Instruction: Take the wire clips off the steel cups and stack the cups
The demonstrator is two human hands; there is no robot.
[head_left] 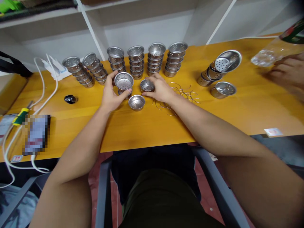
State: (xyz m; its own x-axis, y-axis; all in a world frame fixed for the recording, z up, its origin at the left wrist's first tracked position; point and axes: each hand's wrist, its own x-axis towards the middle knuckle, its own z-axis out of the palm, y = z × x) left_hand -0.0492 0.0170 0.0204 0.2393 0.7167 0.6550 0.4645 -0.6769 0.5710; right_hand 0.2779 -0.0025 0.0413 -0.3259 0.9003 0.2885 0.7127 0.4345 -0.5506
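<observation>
My left hand (113, 95) curls around a short stack of perforated metal cups (124, 81), thumb at the near side and fingers at the far left. On the right, my right hand (159, 87) grips a smaller metal cup (146, 86) between thumb and fingers. A single small metal cup (136, 103) stands upright on the table between the hands, nearer to me. Just right of my right hand lies a loose heap of thin curved wires (186, 95), partly hidden by my forearm.
Several stacks of perforated cups (156, 58) line the back of the table (133, 133). At right are a leaning stack (210, 74), a lone cup (223, 90), and another person's hand (288, 69) by a plastic bottle (268, 53). A phone (36, 134), cables and screwdriver (21, 116) lie left.
</observation>
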